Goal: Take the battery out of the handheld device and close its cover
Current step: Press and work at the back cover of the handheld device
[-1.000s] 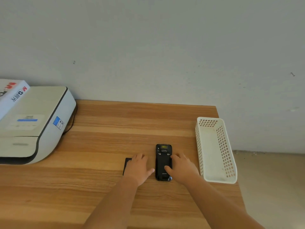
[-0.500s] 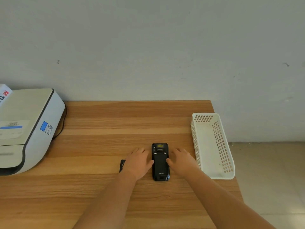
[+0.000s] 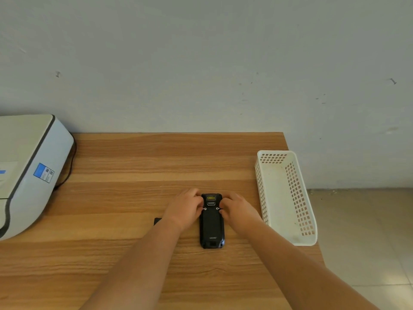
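A black handheld device (image 3: pixel 211 227) lies face down on the wooden table (image 3: pixel 134 166), its back cover in place. My left hand (image 3: pixel 184 209) presses its fingertips against the device's upper left edge, at a small latch. My right hand (image 3: pixel 239 211) does the same on the upper right edge. A flat black battery (image 3: pixel 157 221) lies on the table to the left, mostly hidden under my left forearm.
A white perforated plastic basket (image 3: pixel 288 198) stands at the table's right edge, close to my right hand. A white and grey printer (image 3: pixel 31 171) with a black cable fills the left side. A grey wall rises behind; tiled floor lies to the right.
Both hands have slid forward from the device's middle to its upper corners and now pinch the latches there. The camera view has shifted slightly to the right.
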### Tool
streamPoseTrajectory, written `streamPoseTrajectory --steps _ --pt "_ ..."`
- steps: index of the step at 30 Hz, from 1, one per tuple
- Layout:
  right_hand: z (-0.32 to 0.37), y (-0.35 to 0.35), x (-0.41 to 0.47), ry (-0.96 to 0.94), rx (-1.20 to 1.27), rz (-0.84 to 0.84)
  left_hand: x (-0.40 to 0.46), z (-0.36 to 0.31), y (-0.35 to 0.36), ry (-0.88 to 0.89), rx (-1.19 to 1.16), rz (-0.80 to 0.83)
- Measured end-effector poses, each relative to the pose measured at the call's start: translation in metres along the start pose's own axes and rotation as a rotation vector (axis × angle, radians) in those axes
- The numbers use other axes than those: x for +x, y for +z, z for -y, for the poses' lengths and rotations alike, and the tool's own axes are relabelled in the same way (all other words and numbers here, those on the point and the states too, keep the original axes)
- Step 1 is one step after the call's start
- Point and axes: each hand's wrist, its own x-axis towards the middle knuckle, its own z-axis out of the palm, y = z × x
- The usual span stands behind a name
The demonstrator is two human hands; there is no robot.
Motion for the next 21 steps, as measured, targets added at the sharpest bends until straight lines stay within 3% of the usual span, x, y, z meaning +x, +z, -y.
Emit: streamPoseTrajectory --steps 11,21 --pt "-0.001 0.004 0.008 -0.038 -0.055 -0.050 0.008 0.004 0.000 0.121 0.032 0.018" --pt "0.000 0.008 0.022 -0.163 -0.211 0.045 0.013 0.008 0.003 0.245 0.156 0.052"
